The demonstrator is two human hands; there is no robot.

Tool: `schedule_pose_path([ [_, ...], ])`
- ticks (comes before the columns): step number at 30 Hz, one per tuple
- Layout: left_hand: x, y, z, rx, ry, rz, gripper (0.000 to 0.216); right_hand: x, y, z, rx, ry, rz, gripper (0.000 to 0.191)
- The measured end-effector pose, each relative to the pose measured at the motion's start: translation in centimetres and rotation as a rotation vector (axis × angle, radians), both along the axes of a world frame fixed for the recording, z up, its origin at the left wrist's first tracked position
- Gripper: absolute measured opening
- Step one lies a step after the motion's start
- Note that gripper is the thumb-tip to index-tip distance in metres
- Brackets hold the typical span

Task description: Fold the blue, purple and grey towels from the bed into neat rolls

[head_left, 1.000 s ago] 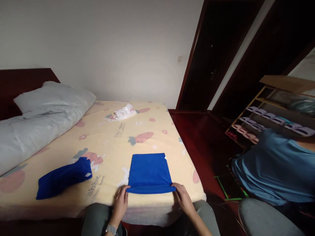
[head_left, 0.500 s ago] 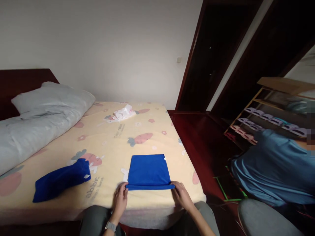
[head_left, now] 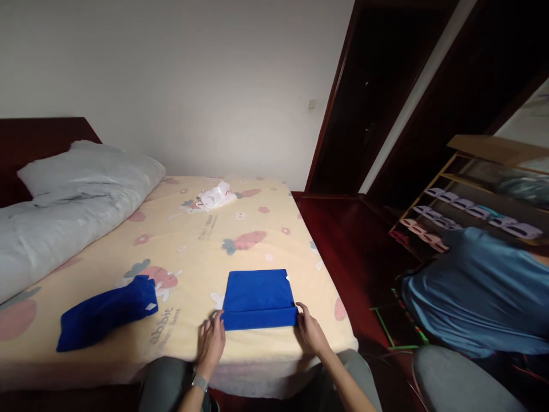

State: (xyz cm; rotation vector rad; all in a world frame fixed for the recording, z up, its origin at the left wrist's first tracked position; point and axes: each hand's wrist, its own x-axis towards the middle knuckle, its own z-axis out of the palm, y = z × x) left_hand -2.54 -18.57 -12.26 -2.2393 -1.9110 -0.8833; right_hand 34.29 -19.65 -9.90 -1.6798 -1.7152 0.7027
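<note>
A blue cloth lies flat on the yellow patterned bed near its front edge, with its near edge folded over into a thick band. My left hand pinches the band's left corner. At the band's right corner, my right hand grips the fold the same way. A second blue cloth lies crumpled to the left, apart from both hands.
A grey duvet and pillow fill the bed's left side. A white crumpled bag sits at the far end. Another person in a blue shirt bends at the right, before a shoe rack. Dark red floor lies between.
Both hands have carried the near edge of the blue cloth forward, away from me, so the folded band is wider and the cloth looks shorter.
</note>
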Motion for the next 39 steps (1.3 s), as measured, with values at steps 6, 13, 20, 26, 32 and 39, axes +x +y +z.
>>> schedule_pose_path([
  [6,0.3,-0.5,0.5,-0.009,0.095,-0.053,0.033,-1.3,-0.9,-0.4,0.053,-0.102,-0.067,0.031],
  [13,0.2,-0.7,0.6,0.004,0.045,-0.051,0.030,-1.0,-1.1,-2.3,0.143,0.030,-0.127,0.033],
  [20,0.5,-0.7,0.8,-0.027,0.137,-0.035,0.039,0.4,-1.0,-1.1,0.067,-0.069,0.001,0.037],
  [26,1.0,-1.4,1.7,-0.030,0.089,-0.001,0.037,-0.8,-1.9,0.0,0.197,-0.370,-0.107,0.030],
  [32,5.7,-2.2,3.7,-0.056,0.173,-0.391,0.055,-6.8,-2.7,0.3,0.378,-0.388,0.114,0.051],
  [39,6.3,-1.3,2.7,-0.141,0.261,-0.511,0.059,-8.6,-2.0,-1.6,0.352,-0.430,0.299,0.064],
])
